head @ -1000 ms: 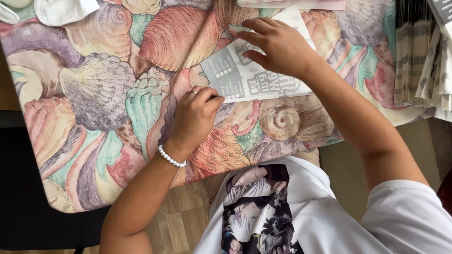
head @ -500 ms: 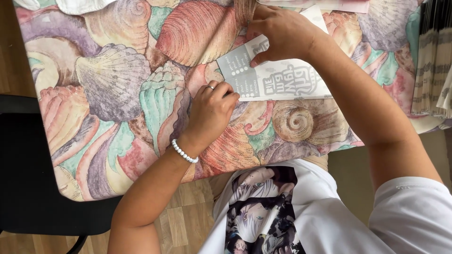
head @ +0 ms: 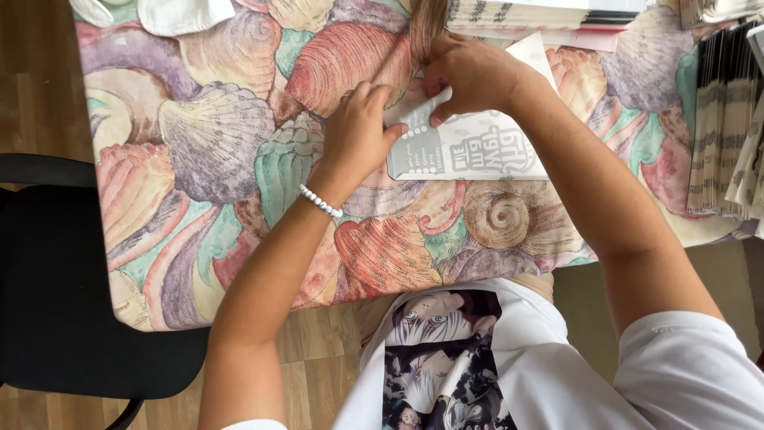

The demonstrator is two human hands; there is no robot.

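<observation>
Wood-plank flooring (head: 318,350) shows nearest, with a black chair (head: 56,318) at the left beside the desk (head: 199,239), which is covered in a cloth printed with large pastel seashells. Farther in, the left hand (head: 358,135), a white bead bracelet (head: 320,201) on its wrist, presses fingertips on the near corner of a flat grey-and-white printed leaflet (head: 477,151) lying on the cloth. The right hand (head: 473,76) pinches the leaflet's folded white edge between thumb and fingers. Beyond, a stack of printed sheets (head: 541,16) lies along the far edge, and rows of folded striped papers (head: 724,135) stand at the right. A white cloth (head: 187,14) lies at the far left.
</observation>
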